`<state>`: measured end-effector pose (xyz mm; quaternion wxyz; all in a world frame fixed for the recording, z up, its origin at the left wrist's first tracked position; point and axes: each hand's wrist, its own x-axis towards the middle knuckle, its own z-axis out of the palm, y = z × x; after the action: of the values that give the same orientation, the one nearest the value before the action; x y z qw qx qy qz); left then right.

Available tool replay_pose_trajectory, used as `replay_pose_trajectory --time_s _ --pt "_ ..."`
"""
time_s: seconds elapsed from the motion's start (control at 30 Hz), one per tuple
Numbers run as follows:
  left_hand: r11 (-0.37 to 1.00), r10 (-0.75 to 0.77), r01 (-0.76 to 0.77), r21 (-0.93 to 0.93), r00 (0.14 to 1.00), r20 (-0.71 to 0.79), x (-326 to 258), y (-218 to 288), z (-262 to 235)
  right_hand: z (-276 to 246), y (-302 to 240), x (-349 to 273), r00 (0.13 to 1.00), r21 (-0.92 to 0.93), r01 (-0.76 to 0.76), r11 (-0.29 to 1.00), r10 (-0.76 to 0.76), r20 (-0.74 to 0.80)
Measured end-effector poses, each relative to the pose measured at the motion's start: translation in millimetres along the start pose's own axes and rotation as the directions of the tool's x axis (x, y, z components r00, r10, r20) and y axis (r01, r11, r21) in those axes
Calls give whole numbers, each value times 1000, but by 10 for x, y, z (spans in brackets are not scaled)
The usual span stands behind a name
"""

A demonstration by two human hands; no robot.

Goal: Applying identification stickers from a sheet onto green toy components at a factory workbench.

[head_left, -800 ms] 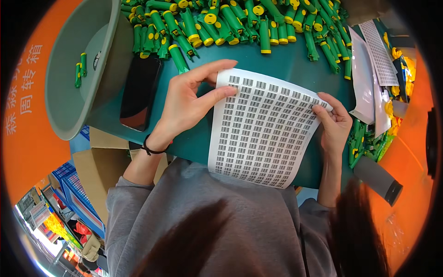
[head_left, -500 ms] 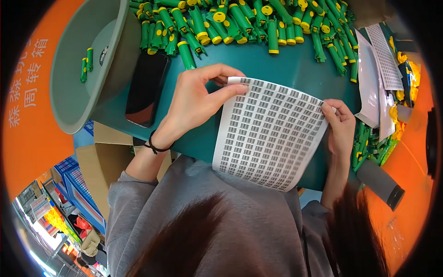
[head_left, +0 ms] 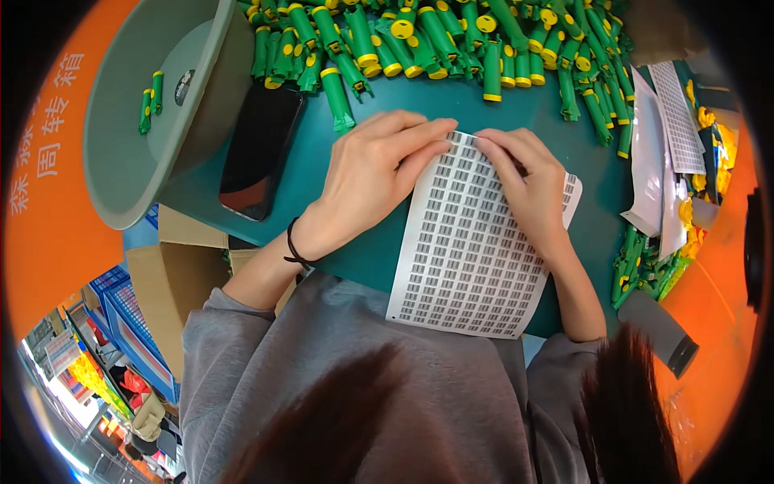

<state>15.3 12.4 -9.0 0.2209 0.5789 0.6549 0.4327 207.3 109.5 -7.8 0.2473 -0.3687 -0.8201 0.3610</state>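
Observation:
A white sheet [head_left: 472, 250] covered with rows of small dark-printed stickers lies tilted at the table's near edge, its lower end against my shirt. My left hand [head_left: 379, 165] pinches the sheet's far left corner between thumb and fingers. Close beside it, my right hand [head_left: 528, 181] grips the same far edge, with its palm and wrist over the sheet's right part. A narrow gap separates the two sets of fingertips. Just beyond my left hand, a green tube-shaped toy piece with a yellow end [head_left: 336, 98] rests on the table.
Many green and yellow tube pieces [head_left: 435, 36] are heaped at the table's far side. A grey-green basin [head_left: 121, 189] holding two pieces stands left, beside a black phone [head_left: 260, 149]. More sheets [head_left: 677, 121], a dark grey cylinder [head_left: 657, 331] and an open cardboard box [head_left: 177, 274] lie around.
My right hand has moved left along the sheet's far edge, close to my left hand. The left hand has shifted slightly right, and the sheet has turned a little.

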Motion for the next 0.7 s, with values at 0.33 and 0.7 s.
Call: replay_pose_trajectory --time_s 0.33,0.7 --pt "872 416 -382 307 908 -53 37 -208 -13 88 -22 53 999 -30 14 999 -13 30" --pt "967 255 -255 -19 967 17 26 -128 115 98 70 448 956 -181 47 982 -97 -278"
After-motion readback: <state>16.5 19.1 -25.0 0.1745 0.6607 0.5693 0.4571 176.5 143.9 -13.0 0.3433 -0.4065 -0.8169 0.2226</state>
